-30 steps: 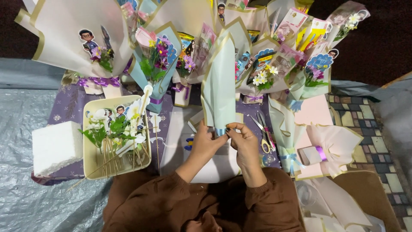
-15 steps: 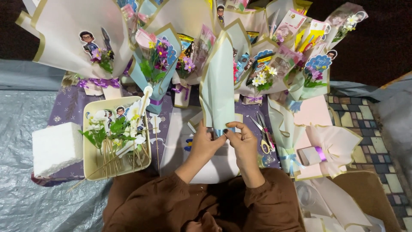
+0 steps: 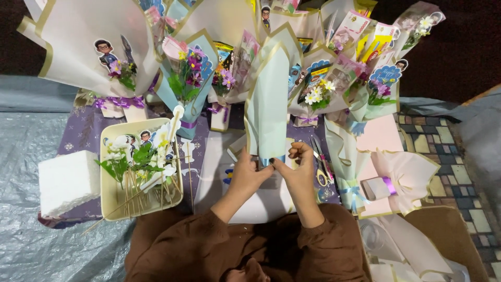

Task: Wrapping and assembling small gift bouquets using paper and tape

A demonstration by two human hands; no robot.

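Head view: left hand [image 3: 249, 175] and right hand [image 3: 297, 169] both pinch the blue ribbon [image 3: 272, 160] around the base of a pale green paper cone [image 3: 269, 104], centre scene. Scissors [image 3: 319, 167] just right; tray of flower sticks [image 3: 141, 169] left.

Between the left hand [image 3: 249, 175] and the right hand [image 3: 298, 168], the paper cone [image 3: 268, 99] is pale mint with a gold edge, tied with a blue ribbon [image 3: 271, 160]. Both sleeves [image 3: 323, 245] are brown. Left of the left hand, the tray [image 3: 109, 201] is cream and the foam block [image 3: 67, 180] white. The cloth [image 3: 86, 133] beneath is purple with pale flowers. Right of the right hand, the scissors [image 3: 320, 167] have yellow handles.
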